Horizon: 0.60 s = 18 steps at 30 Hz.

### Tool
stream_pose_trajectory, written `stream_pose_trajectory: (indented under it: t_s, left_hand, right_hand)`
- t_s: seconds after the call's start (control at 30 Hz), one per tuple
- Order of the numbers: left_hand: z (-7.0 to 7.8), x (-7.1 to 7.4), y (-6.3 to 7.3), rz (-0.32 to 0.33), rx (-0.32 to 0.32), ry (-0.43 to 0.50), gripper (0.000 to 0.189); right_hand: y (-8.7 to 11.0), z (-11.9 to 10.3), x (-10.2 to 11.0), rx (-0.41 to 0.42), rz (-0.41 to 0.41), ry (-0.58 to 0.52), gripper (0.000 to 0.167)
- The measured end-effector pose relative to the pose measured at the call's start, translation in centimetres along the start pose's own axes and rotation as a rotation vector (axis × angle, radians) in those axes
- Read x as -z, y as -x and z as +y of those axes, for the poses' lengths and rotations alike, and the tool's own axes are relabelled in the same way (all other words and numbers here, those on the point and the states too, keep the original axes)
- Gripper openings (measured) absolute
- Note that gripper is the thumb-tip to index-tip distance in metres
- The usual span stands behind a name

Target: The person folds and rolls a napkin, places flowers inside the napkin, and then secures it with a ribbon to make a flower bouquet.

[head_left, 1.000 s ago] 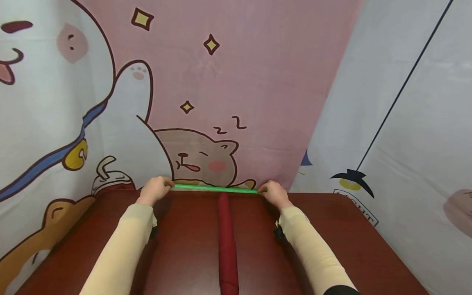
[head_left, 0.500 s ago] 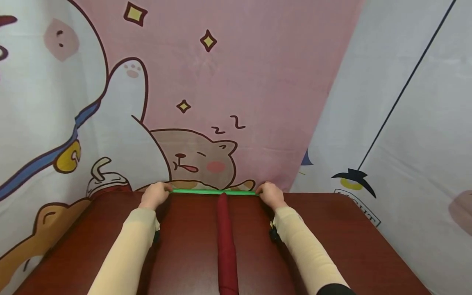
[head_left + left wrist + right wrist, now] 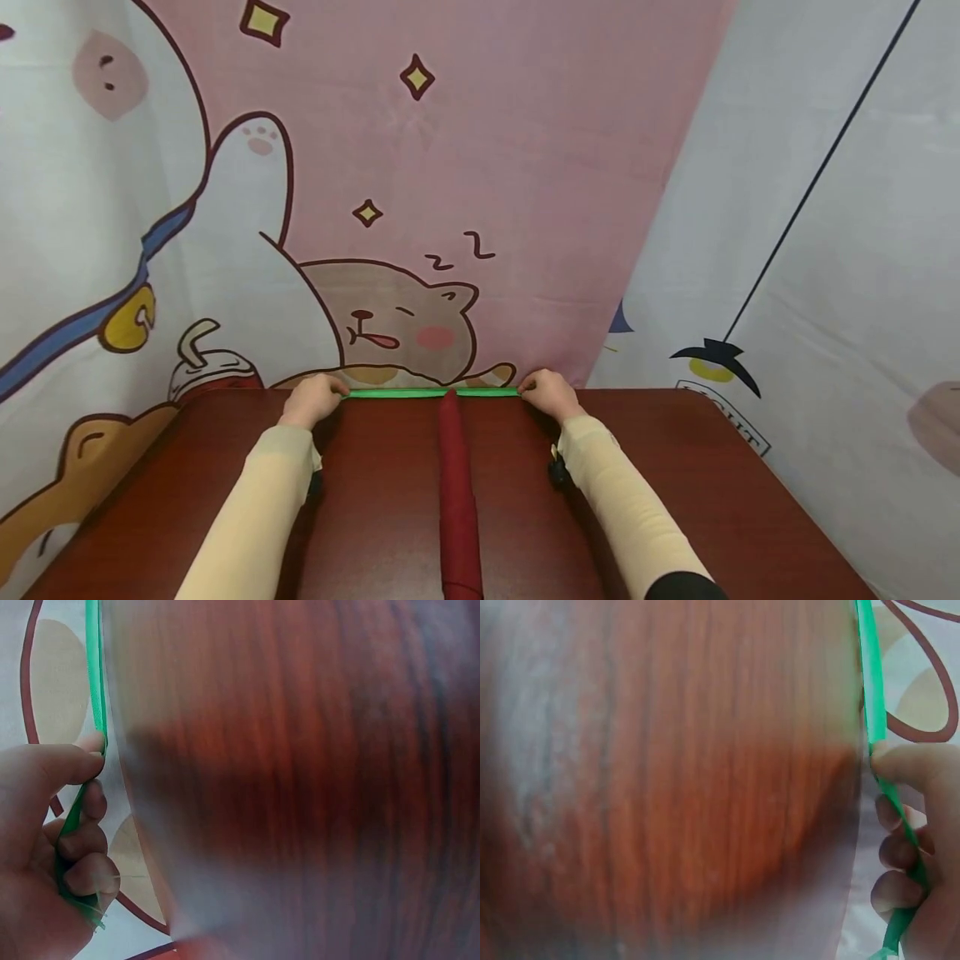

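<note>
A green ribbon is stretched straight along the table's far edge. My left hand pinches its left end between thumb and forefinger. In the left wrist view, the frayed tail of the ribbon runs through the curled fingers. My right hand pinches the other end; in the right wrist view, the ribbon passes down into the palm under curled fingers. Between my arms lies a long dark red fabric roll, its narrow far tip in front of the ribbon's middle.
The reddish-brown wooden table fills the lower part of the head view. Right behind its far edge hangs a cloth backdrop printed with cartoon animals and stars. A white printed cloth hangs on the right.
Both hands have lowered the ribbon slightly to the table's far edge, and it has gone from a slight slope to level. The right hand has shifted a little left. The red roll stays put.
</note>
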<state>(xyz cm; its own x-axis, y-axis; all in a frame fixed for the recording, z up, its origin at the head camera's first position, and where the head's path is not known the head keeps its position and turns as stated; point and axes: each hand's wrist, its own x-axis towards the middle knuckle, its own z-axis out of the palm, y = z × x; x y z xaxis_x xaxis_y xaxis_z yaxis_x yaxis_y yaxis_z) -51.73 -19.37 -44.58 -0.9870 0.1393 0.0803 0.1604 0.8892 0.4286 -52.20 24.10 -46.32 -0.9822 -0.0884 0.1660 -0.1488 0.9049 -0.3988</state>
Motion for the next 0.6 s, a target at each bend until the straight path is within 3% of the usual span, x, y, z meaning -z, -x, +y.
stream_pose_trajectory:
  t_s: [0.37, 0.6]
  left_hand:
    - [1.0, 0.3, -0.5, 0.081, 0.021, -0.033, 0.021]
    - [1.2, -0.4, -0.5, 0.082, 0.052, -0.051, 0.021]
  right_hand:
    - [-0.3, -1.2, 0.5, -0.090, 0.113, 0.053, 0.011]
    - [-0.3, -1.2, -0.2, -0.121, 0.083, 0.069, 0.012]
